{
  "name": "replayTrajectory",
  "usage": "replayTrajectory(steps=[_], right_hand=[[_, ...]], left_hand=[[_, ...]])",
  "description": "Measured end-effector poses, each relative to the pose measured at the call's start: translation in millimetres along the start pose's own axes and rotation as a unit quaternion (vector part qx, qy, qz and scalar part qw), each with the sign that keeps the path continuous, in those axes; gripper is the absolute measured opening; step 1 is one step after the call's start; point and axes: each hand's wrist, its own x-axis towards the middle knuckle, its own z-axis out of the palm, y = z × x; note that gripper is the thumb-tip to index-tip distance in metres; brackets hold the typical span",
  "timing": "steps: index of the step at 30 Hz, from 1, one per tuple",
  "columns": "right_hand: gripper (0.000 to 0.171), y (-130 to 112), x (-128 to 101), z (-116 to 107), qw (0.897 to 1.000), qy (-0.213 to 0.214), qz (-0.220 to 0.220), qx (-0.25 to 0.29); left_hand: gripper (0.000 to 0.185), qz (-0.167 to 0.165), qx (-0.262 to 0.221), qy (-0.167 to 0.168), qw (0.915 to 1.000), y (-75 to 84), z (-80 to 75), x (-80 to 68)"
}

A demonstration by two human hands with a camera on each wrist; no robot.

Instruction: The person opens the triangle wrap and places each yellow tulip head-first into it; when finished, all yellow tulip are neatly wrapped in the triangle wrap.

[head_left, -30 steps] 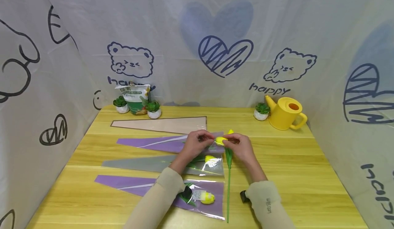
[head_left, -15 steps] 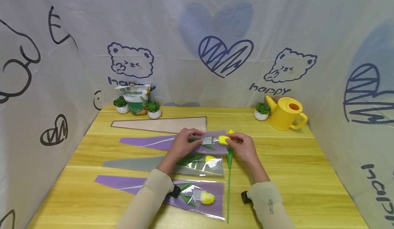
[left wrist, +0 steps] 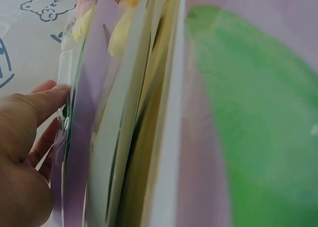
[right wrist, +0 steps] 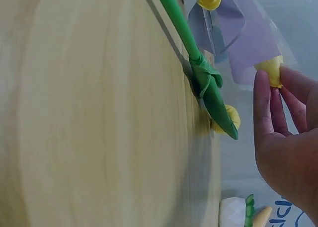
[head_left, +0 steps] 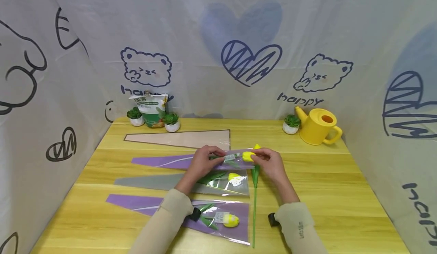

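Tulip bud at sleeve mouth — frame centre

Head: left hand pinches the purple sleeve, long axis left-right; right hand pinches the bud at its right end.
Left wrist: thumb presses the sleeve edge.
Right wrist: fingertips clamp the bud — upper right.

Head view high, facing down the table; wrist views close, sharing the purple sleeve.
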Motion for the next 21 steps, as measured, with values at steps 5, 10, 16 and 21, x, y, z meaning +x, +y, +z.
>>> replayTrajectory(steps=[5,10,16,21], right_hand=[[0.024,0.0,0.3,1.5,1.000,-0.012,-0.009,-0.005],[0.026,1.0,1.0,3.9,0.999,-0.039,-0.020,-0.011],[0.026,1.1,2.8,6.3,0.997,-0.064,-0.030,-0.013],[0.028,1.3,4.8,6.6,0.995,-0.090,-0.038,-0.007]], left_hand=[[0.013,0.002,-0.028,-0.007,0.9996,-1.1,2.0,-0.6],[0.012,0.001,-0.030,-0.012,0.9995,-0.1,4.6,-0.1],[0.012,0.006,-0.029,-0.012,0.9995,0.7,5.1,0.3],[0.013,0.010,-0.028,-0.013,0.9995,1.5,5.1,0.1]])
